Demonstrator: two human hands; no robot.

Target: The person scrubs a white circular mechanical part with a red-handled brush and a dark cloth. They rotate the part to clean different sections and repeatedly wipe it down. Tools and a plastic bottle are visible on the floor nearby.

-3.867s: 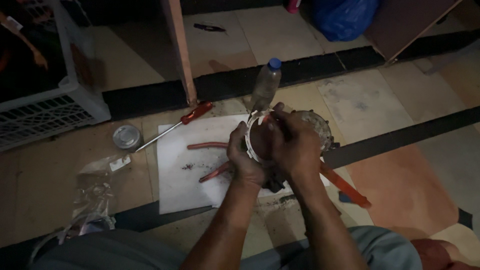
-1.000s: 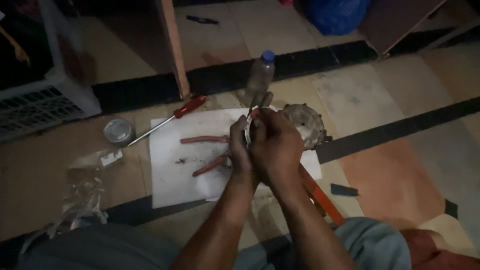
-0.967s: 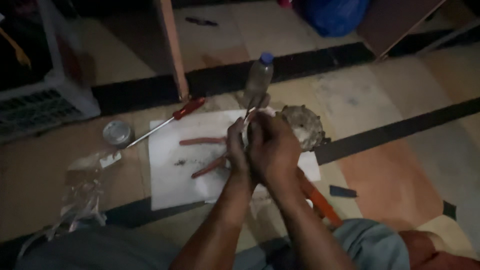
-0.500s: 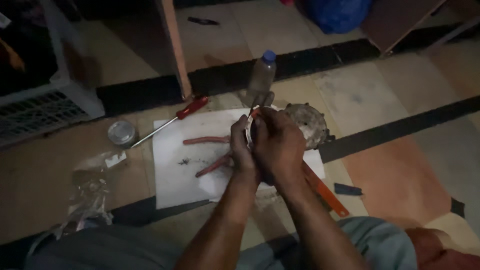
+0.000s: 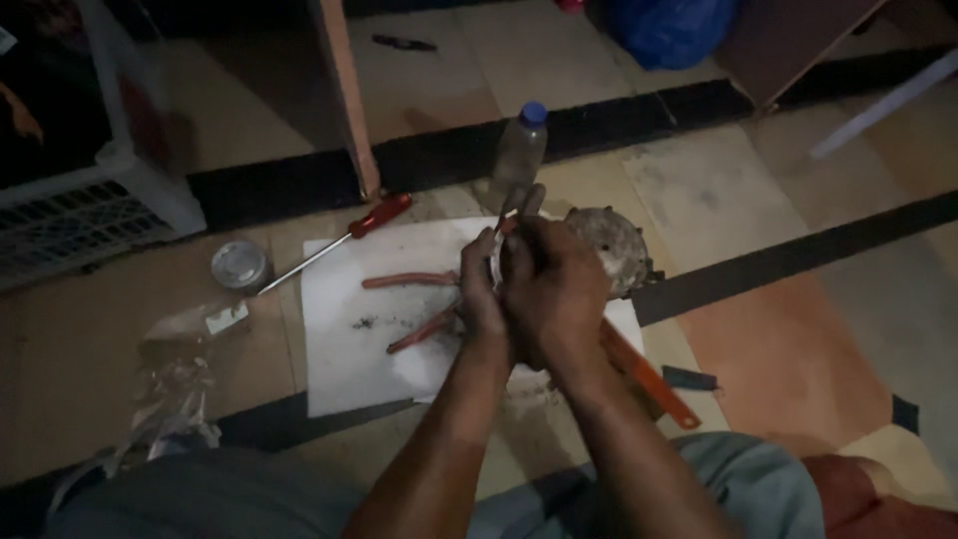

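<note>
My left hand (image 5: 480,297) and my right hand (image 5: 552,291) are pressed together above a white paper sheet (image 5: 349,349) on the floor. Both close around a small pale metal part (image 5: 496,255); only its edge shows between the fingers. A thin metal piece sticks up from the grip near the fingertips. Red-handled pliers (image 5: 414,304) lie on the sheet just left of my left hand. A round grey metal housing (image 5: 614,245) sits right behind my right hand.
A red-handled screwdriver (image 5: 334,240) lies at the sheet's top left, a small round tin (image 5: 239,266) beside it. A plastic bottle (image 5: 519,150) stands behind. An orange-handled tool (image 5: 649,379) lies at the right. Crumpled clear plastic (image 5: 175,384) lies left, a white crate (image 5: 90,200) far left, a wooden post (image 5: 344,95) behind.
Both hands stay clasped on the small part and have shifted only slightly over the sheet. The view has wobbled a little.
</note>
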